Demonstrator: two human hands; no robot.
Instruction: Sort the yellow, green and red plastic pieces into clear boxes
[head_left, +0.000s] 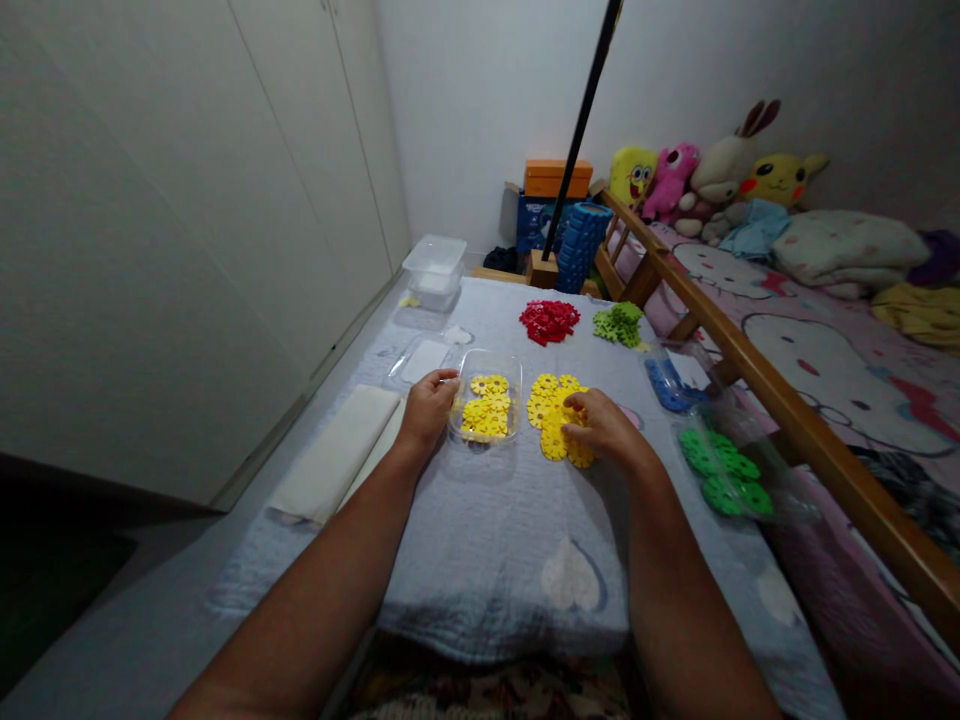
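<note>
My left hand (433, 405) grips the left side of a clear plastic container (519, 375), its thumb and fingers at the rim. Several yellow flower-shaped interlocking discs (487, 408) lie inside it. To the right, a loose pile of the same yellow discs (553, 420) rests on the cloth. Over that pile's right side is my right hand (596, 425), fingers bent and apart, the tips at the discs. No disc shows clearly held between them. The palm side of the right hand is hidden.
Red discs (550, 322) and light green discs (618, 324) lie farther back. Lidded boxes with blue discs (675, 385) and green discs (724, 470) stand right, beside the wooden bed rail (735, 345). Left are a clear lid (424, 360), stacked containers (435, 270) and folded cloth (337, 450).
</note>
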